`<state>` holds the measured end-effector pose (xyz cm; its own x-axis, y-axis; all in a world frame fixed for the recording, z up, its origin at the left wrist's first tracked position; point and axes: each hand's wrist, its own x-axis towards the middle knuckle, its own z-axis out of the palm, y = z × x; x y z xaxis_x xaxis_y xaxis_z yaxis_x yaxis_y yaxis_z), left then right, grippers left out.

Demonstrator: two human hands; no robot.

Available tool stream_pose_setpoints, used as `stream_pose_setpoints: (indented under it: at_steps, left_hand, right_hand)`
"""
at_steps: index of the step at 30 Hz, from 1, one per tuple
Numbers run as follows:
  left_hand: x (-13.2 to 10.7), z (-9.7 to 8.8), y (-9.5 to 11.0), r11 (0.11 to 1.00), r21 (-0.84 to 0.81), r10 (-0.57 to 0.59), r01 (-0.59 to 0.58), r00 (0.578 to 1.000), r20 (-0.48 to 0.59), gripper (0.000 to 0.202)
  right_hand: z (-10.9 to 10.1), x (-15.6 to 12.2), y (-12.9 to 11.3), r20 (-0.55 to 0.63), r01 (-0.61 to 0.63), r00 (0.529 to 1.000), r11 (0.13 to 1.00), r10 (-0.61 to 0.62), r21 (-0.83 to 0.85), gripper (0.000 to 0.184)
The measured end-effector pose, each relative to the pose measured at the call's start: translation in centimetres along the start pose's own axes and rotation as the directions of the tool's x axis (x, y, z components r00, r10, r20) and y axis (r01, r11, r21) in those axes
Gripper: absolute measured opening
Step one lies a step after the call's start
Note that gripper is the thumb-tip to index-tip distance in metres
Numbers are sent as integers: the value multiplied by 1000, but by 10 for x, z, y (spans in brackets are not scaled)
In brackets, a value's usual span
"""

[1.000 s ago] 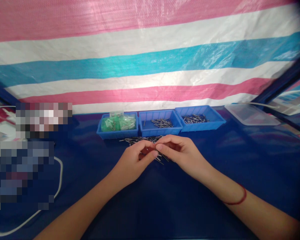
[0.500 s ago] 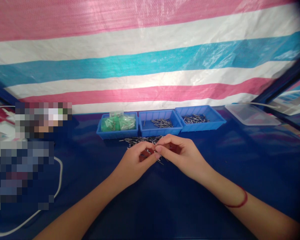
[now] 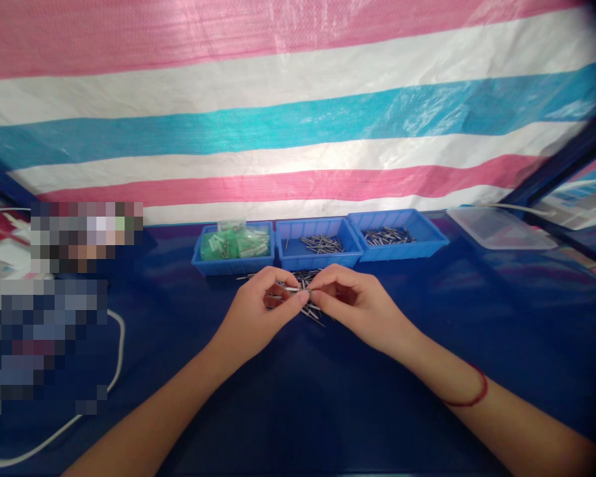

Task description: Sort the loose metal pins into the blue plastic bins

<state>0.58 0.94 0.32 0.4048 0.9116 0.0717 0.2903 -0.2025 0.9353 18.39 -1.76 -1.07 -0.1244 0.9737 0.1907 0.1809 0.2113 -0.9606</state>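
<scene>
My left hand (image 3: pixel 263 305) pinches a thin metal rod (image 3: pixel 293 289) between thumb and index finger. At the rod's right end, the fingertips of my right hand (image 3: pixel 355 298) are closed in a pinch, almost touching my left thumb. Beneath and behind both hands lies a loose pile of thin metal rods (image 3: pixel 308 313), dark and silvery, partly hidden by my fingers. The exact kind of rod is too small to make out.
Behind the pile stand a blue bin with green and clear bags (image 3: pixel 233 267), a middle blue bin of rods (image 3: pixel 298 260) and a right blue bin of rods (image 3: pixel 430 248). A translucent lid (image 3: pixel 501 228) lies at right, a white cable (image 3: pixel 122 338) at left.
My left hand has shifted slightly up and left, and the rod between its fingers now shows. My right hand has barely moved and stays pinched.
</scene>
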Motion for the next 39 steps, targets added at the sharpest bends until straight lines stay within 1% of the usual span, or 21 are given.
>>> stream_pose_setpoints:
  at_steps: [4, 8, 16, 19, 21, 22, 24, 26, 28, 30, 31, 33, 35, 39]
  left_hand:
    - [0, 0, 1, 1000, 26, 12, -12, 1000, -7, 19]
    - [-2, 0, -2, 996, 92, 20, -19, 1000, -6, 20]
    - [-3, 0, -3, 985, 161, 61, -58, 998, -11, 20]
    - [-3, -1, -2, 981, 186, 61, -59, 998, -8, 22]
    - [-2, -2, 0, 971, 232, 58, -58, 998, 6, 25]
    - [-2, -3, 1, 961, 268, 62, -64, 998, 16, 27]
    - [-2, -5, 2, 927, 360, 89, -102, 995, 51, 30]
    - [-1, -6, 0, 873, 455, 139, -174, 984, 111, 28]
    - [-1, -7, -4, 801, 534, 196, -272, 961, 195, 24]
    - [0, -6, -10, 708, 608, 230, -359, 931, 283, 22]
    - [0, -5, -13, 658, 646, 228, -388, 919, 320, 22]
    - [0, -4, -16, 577, 704, 197, -414, 907, 372, 22]
    - [1, -3, -16, 524, 740, 169, -421, 903, 394, 21]
    - [1, -2, -14, 460, 776, 163, -433, 900, 405, 21]
  right_hand:
    - [1, 0, 2, 39, 62, 998, 995, -59, -84, 11]
    - [2, 0, 2, 65, 67, 996, 990, -59, -126, 13]
    - [3, 0, 3, 99, 66, 994, 991, -55, -116, 16]
    - [6, 0, 5, 97, 23, 995, 999, -19, -36, 18]
    - [6, 1, 5, 57, -67, 996, 994, 62, 92, 18]
    - [5, 2, 6, 21, -120, 993, 976, 118, 181, 18]
    - [-1, 6, 7, -77, -182, 971, 908, 227, 378, 19]
    - [-12, 12, 8, -202, -156, 931, 832, 304, 533, 21]
    - [-25, 18, 10, -313, -108, 876, 782, 367, 614, 23]
    - [-37, 23, 13, -357, -101, 827, 740, 434, 665, 26]
    - [-40, 24, 13, -353, -109, 813, 716, 463, 689, 26]
    - [-42, 25, 13, -315, -134, 809, 677, 497, 723, 25]
    - [-37, 23, 11, -263, -170, 825, 663, 500, 729, 23]
    - [-23, 17, 7, -169, -245, 864, 690, 474, 681, 19]
